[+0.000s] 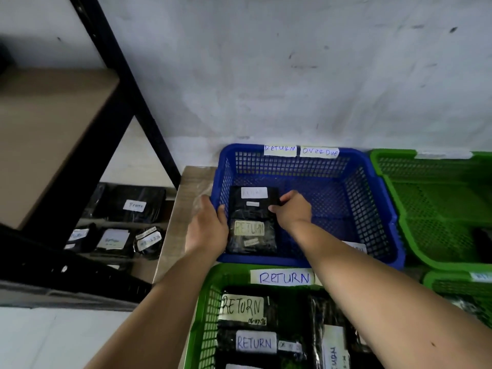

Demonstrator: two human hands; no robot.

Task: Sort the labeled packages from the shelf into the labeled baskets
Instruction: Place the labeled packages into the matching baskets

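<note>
A blue basket (372, 187) tagged "RETURN OVERDUE" sits against the wall. Inside it on the left lie two black packages: a far one (253, 202) with a white label and a near one (251, 237) labeled "RETURN". My right hand (291, 209) reaches into the basket and pinches the right edge of the far package. My left hand (206, 226) grips the blue basket's left rim beside the packages. In front, a green basket (205, 315) tagged "RETURN" holds several black labeled packages. More black labeled packages (135, 206) lie on the low shelf at left.
A black metal shelf frame (125, 83) with a brown board (48, 134) stands at left. Two more green baskets (436, 209) sit at right. The baskets rest on a wooden surface (186, 198) against a grey wall.
</note>
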